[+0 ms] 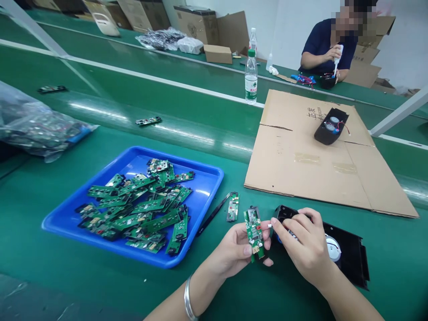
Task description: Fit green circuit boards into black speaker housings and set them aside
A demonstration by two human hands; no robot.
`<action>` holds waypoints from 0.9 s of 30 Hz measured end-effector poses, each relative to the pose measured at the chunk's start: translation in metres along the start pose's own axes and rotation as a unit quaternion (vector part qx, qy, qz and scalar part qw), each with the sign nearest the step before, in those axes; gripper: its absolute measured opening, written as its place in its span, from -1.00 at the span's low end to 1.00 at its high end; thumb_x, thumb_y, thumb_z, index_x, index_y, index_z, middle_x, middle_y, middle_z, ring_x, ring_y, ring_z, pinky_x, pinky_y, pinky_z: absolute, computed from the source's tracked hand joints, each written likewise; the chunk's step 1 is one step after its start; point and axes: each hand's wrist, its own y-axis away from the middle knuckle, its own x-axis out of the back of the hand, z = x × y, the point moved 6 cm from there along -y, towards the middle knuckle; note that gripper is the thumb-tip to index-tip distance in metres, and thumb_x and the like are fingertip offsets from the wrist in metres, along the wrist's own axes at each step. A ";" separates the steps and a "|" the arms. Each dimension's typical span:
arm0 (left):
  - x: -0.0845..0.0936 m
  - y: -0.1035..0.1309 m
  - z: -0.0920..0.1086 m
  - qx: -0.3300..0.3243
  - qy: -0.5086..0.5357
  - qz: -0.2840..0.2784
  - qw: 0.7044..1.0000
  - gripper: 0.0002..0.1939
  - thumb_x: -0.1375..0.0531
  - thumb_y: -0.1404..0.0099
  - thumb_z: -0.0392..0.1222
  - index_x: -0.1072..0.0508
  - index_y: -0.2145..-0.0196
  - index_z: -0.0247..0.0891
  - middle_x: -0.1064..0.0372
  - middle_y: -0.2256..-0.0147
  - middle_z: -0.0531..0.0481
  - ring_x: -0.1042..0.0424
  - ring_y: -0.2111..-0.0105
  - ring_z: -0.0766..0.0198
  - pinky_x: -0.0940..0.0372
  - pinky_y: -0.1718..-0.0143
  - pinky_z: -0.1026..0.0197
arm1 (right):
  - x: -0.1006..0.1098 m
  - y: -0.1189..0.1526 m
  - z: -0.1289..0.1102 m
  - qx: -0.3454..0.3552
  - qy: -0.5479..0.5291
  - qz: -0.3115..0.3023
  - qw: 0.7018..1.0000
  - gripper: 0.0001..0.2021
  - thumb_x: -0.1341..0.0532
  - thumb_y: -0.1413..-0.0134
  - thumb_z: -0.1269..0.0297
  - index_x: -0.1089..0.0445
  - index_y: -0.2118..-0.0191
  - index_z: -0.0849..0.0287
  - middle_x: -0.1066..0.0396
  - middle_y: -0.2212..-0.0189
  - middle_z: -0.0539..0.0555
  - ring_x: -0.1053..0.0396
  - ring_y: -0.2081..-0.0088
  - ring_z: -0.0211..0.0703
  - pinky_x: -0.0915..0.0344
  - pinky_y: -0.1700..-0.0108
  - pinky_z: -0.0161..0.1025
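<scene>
Pinching green circuit board (253,227) over table (257,296): left hand (229,253). Right hand (309,247) pinches small white connector (269,226) beside it, partly covered. Black speaker housing (352,261) partly hidden by right hand. Farther, clear bag (36,127) cut off left, contents blurry.

I'm looking in on an electronics workshop: boards (152,206) heaped in a tray (205,182), tweezers (213,216), cartons (195,24) behind, a co-worker (316,42) opposite (holding a white bottle (337,57))

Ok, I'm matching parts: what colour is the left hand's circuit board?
The circuit board is green; head view.
</scene>
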 end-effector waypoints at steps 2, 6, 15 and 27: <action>0.000 -0.001 -0.001 -0.004 -0.012 -0.001 1.000 -0.58 -0.42 0.13 -0.19 -0.51 0.25 -0.32 -0.31 0.43 0.02 -0.33 0.41 0.34 -0.45 0.45 0.26 | 0.000 0.000 0.000 -0.006 -0.002 -0.002 1.000 -0.83 -0.01 -0.20 0.54 -0.32 0.20 0.35 -0.28 0.55 0.06 -0.14 0.47 -0.23 -0.07 0.28 -0.12; 0.006 -0.003 0.002 -0.057 -0.104 0.063 0.991 -0.55 -0.42 0.14 -0.36 -0.52 0.22 -0.19 -0.39 0.36 0.01 -0.40 0.36 0.33 -0.41 0.27 0.29 | -0.001 -0.002 0.004 -0.070 -0.080 -0.004 0.994 -0.88 -0.06 -0.19 0.50 -0.33 0.32 0.31 -0.19 0.60 0.01 -0.06 0.50 -0.28 -0.01 0.37 -0.21; 0.005 -0.006 0.006 -0.090 -0.164 0.055 0.981 -0.69 -0.41 0.12 -0.20 -0.56 0.34 -0.28 -0.30 0.34 -0.02 -0.37 0.33 0.23 -0.39 0.27 0.19 | 0.001 -0.004 0.004 -0.108 -0.125 -0.008 0.986 -0.83 -0.07 -0.16 0.53 -0.31 0.43 0.28 -0.17 0.59 0.00 0.00 0.52 -0.30 0.04 0.39 -0.24; -0.003 0.000 0.013 -0.125 -0.314 0.043 0.940 -0.82 -0.33 0.00 -0.26 -0.56 0.35 -0.25 -0.26 0.35 -0.05 -0.29 0.32 0.27 -0.33 0.25 0.26 | -0.003 -0.002 0.004 -0.088 -0.114 -0.078 0.986 -0.73 0.02 -0.20 0.53 -0.31 0.47 0.28 -0.18 0.59 0.02 -0.01 0.51 -0.27 0.05 0.39 -0.24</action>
